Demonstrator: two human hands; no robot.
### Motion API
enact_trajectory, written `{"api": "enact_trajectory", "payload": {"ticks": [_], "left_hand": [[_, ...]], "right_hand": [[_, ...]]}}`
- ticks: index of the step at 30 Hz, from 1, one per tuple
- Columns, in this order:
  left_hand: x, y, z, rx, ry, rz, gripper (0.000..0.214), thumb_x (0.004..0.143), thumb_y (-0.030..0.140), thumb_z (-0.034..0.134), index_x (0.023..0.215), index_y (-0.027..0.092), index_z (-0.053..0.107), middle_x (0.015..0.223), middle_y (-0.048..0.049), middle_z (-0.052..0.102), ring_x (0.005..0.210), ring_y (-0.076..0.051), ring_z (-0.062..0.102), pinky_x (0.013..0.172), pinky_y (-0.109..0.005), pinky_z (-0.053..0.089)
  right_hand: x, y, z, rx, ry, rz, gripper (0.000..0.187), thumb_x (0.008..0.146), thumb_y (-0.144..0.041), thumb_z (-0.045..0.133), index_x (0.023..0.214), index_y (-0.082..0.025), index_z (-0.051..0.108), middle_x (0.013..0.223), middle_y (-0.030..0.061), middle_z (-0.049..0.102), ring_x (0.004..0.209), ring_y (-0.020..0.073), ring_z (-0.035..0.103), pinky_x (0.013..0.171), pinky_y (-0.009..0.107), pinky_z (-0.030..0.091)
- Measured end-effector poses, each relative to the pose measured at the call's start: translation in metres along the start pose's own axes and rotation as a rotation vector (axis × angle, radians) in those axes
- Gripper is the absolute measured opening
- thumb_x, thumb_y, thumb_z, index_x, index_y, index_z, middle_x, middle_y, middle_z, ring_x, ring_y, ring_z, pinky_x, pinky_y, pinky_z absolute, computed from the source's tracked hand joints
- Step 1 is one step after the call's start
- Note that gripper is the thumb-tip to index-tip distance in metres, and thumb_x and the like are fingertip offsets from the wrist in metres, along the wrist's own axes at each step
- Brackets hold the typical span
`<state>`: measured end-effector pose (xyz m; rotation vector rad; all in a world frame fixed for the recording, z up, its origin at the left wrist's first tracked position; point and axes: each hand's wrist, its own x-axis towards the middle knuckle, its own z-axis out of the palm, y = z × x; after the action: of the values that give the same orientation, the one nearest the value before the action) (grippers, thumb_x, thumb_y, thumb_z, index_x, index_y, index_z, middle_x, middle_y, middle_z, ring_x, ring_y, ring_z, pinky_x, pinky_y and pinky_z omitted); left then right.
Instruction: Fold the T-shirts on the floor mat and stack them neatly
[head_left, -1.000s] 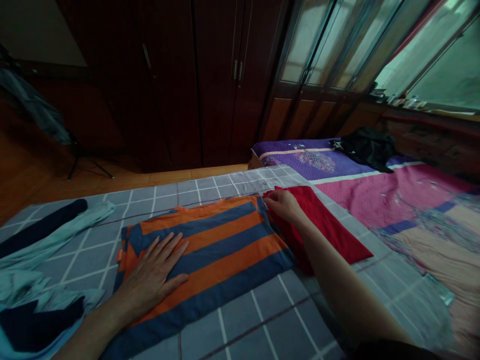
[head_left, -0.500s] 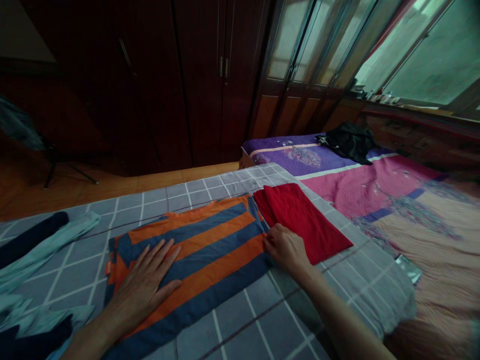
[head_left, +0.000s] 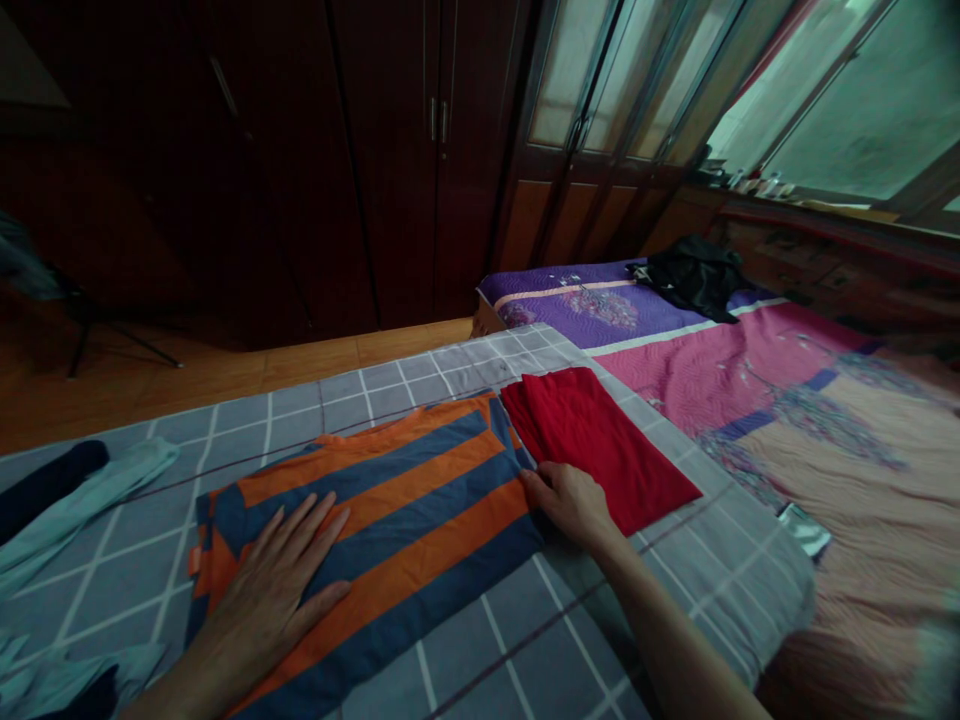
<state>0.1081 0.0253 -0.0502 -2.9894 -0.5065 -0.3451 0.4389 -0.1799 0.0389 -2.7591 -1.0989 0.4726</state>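
Note:
An orange and dark blue striped shirt point(head_left: 420, 515) lies spread on the grey checked sheet, its sides folded in. My left hand point(head_left: 289, 570) rests flat on its left part, fingers stretched and a little apart. At the shirt's right edge, my right hand point(head_left: 566, 500) is closed, with the fingers curled on the fabric and their tips partly hidden. Just beyond that hand is a folded red garment point(head_left: 607, 445), lying close against the shirt's right side.
Light green and dark clothes point(head_left: 82, 515) lie at the left on the checked sheet point(head_left: 480, 660). To the right is a bed with a purple and pink cover point(head_left: 675, 370), bearing a black garment point(head_left: 694, 275). Dark wardrobes point(head_left: 397, 200) stand behind.
Both hands keep nearly the same places on the shirt. The view has shifted slightly, so the shirt and left-hand clothes appear a little further left.

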Motion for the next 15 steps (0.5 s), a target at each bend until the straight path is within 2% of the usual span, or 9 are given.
{"api": "enact_trajectory", "payload": {"ticks": [6,11,15], "left_hand": [[-0.0001,-0.0011,-0.0003,0.017,0.028,0.025,0.080,0.084,0.064,0.047,0.148,0.025,0.021,0.152,-0.0071,0.029,0.135,-0.029,0.034,0.111,-0.046,0.021],[0.0005,-0.0007,-0.0012,0.027,0.012,0.025,0.081,0.083,0.064,0.047,0.149,0.026,0.019,0.152,-0.0067,0.029,0.135,-0.028,0.033,0.111,-0.046,0.021],[0.0003,-0.0003,-0.0005,0.032,0.011,0.024,0.082,0.083,0.064,0.047,0.149,0.026,0.017,0.152,-0.0068,0.029,0.136,-0.028,0.033,0.111,-0.046,0.021]], "right_hand": [[0.0035,-0.0031,0.0015,0.036,-0.063,0.004,0.045,0.095,-0.044,0.031,0.081,-0.020,0.066,0.085,0.0088,0.070,0.081,0.0225,0.064,0.055,0.027,0.028],[0.0051,-0.0033,0.0007,0.117,-0.094,0.052,0.030,0.087,-0.043,0.046,0.076,-0.021,0.065,0.078,0.0036,0.069,0.074,0.0197,0.063,0.054,0.026,0.029],[0.0071,-0.0003,0.0004,0.224,-0.094,0.100,0.021,0.082,-0.038,0.052,0.075,-0.022,0.063,0.074,-0.0002,0.068,0.074,0.0174,0.064,0.056,0.024,0.033]]}}
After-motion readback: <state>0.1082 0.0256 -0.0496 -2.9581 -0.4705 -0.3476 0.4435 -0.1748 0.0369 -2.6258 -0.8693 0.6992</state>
